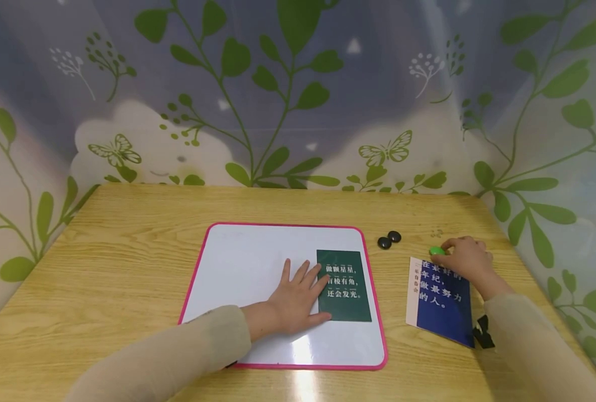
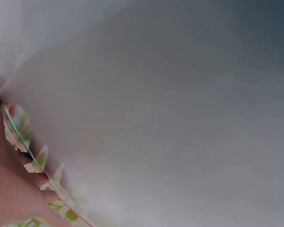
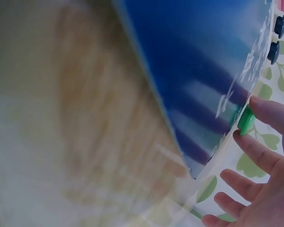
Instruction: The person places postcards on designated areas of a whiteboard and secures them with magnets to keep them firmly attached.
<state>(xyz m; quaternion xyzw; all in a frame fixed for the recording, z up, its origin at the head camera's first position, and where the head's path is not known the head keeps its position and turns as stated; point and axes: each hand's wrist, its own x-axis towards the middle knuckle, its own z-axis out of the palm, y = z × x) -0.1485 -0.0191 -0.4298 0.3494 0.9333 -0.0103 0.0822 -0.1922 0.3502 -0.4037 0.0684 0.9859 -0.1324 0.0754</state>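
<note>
My left hand (image 1: 298, 298) lies flat with spread fingers on a pink-rimmed whiteboard (image 1: 253, 268). Its fingertips and thumb tip reach the left edge of a dark green card (image 1: 350, 307) with white Chinese text. Over at the right, my right hand (image 1: 471, 259) pinches a round green magnet (image 1: 436, 251) between thumb and index finger, the other fingers spread apart in the right wrist view. Just below that hand, a blue card (image 1: 441, 312) with white text and a pale left strip lies on the table. The left wrist view shows mostly the white board surface and part of the left hand (image 2: 14, 189).
Two round black magnets (image 1: 389, 240) sit between the whiteboard and the green magnet. A small black object (image 1: 484, 333) lies by the blue card's lower right corner, partly behind the right sleeve. Leaf-patterned curtains (image 1: 288, 128) hang around the wooden table (image 1: 127, 234).
</note>
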